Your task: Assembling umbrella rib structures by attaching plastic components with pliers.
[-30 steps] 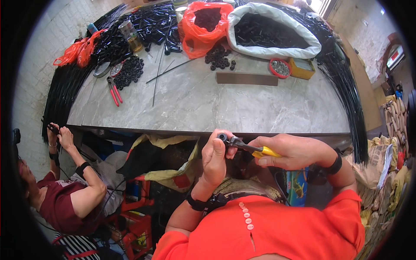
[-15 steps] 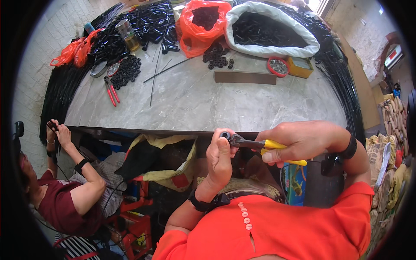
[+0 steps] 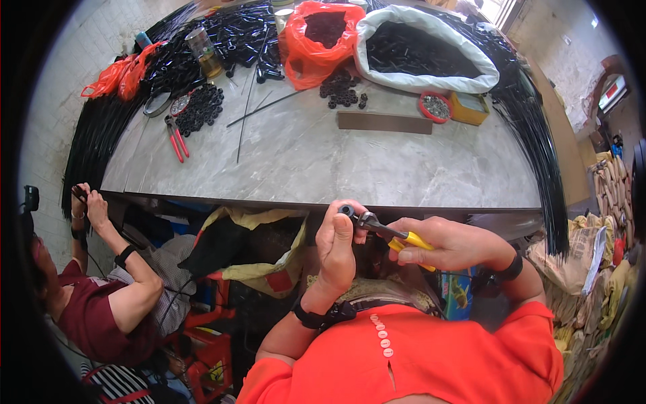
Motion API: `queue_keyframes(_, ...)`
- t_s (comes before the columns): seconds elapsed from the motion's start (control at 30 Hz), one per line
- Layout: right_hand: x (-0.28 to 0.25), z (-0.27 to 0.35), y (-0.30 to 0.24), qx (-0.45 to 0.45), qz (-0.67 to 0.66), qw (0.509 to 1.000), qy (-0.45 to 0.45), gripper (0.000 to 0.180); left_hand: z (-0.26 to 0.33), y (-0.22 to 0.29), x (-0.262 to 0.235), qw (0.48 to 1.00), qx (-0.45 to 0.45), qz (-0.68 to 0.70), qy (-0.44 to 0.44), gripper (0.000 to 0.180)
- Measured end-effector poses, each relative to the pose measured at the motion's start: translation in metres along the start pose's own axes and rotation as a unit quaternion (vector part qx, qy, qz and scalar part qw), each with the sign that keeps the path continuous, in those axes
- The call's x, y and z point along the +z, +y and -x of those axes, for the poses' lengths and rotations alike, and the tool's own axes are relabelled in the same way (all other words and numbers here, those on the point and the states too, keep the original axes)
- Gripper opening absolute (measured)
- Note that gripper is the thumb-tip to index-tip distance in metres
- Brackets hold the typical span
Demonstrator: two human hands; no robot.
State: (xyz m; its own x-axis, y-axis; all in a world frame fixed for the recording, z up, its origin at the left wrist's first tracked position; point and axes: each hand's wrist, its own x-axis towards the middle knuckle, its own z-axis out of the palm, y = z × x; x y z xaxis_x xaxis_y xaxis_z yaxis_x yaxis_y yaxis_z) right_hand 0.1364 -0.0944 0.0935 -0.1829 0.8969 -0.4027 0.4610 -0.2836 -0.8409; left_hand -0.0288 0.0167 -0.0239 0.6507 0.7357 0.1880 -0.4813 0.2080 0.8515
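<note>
In front of the table edge, my left hand [image 3: 335, 250] is closed around a small round black part [image 3: 346, 210] with a hole in its end. My right hand [image 3: 449, 244] is wrapped round the yellow grips of a pair of pliers [image 3: 412, 240]. The dark metal head of the pliers reaches to the left and meets the black part at my left fingertips. Whether the jaws bite on the part, I cannot tell.
On the grey table [image 3: 289, 161] lie red-handled pliers [image 3: 177, 140], a pile of black rings [image 3: 200, 108] and a brown strip [image 3: 385, 122]. A red bag [image 3: 318, 64] and a white sack [image 3: 431, 82] stand behind. At the left, a co-worker's hands [image 3: 94, 202] hold dark pieces.
My right hand has moved left and lower with the pliers, and its forearm has swung inward toward my body. My left hand keeps hold of the black part, almost in place.
</note>
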Motion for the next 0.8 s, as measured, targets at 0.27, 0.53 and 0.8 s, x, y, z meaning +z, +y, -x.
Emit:
queue_keyframes(0.27, -0.001, 0.011, -0.019, 0.058, -0.001, 0.998, 0.013, 0.032, 0.001, -0.002, 0.006, 1.0, 0.004, -0.022, 0.016, 0.043)
queue_keyframes(0.53, 0.001, 0.012, -0.02, 0.073, 0.001, 0.997, 0.024, 0.027, 0.001, -0.005, 0.007, 1.0, 0.007, -0.019, 0.024, 0.041)
queue_keyframes(0.8, 0.003, 0.009, -0.02, 0.069, 0.001, 0.997, 0.026, 0.026, 0.004, -0.002, 0.012, 0.997, 0.014, -0.065, 0.035, 0.037)
